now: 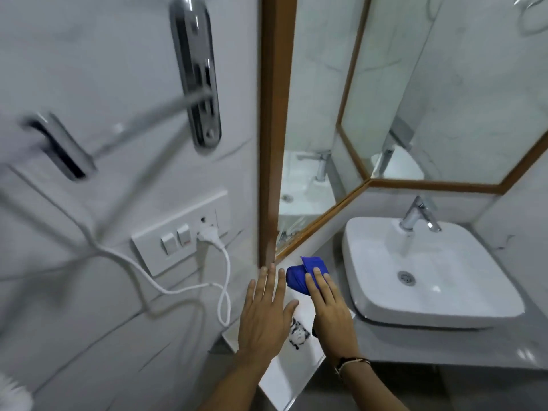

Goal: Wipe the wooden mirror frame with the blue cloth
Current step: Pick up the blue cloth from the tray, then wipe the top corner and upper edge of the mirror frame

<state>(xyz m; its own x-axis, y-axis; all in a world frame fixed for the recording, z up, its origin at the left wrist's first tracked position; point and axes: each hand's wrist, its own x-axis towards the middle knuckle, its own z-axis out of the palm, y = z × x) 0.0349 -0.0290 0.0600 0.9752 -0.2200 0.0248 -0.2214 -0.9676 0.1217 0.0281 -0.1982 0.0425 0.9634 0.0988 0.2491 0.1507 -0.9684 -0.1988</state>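
Observation:
The wooden mirror frame (274,123) runs upright in the middle of the head view, and its lower rail slants off to the right above the basin. A crumpled blue cloth (299,275) lies just below the frame's bottom corner. My right hand (329,310) rests on the cloth with its fingers stretched over it. Beside it, my left hand (265,312) is flat and spread, its fingertips just under the frame's lower end, holding nothing.
A white basin (421,271) with a chrome tap (418,215) sits to the right on a grey counter. On the left wall are a switch plate (181,232) with a plugged white cable (219,280), and chrome fittings (197,75) above. A white box lies under my hands.

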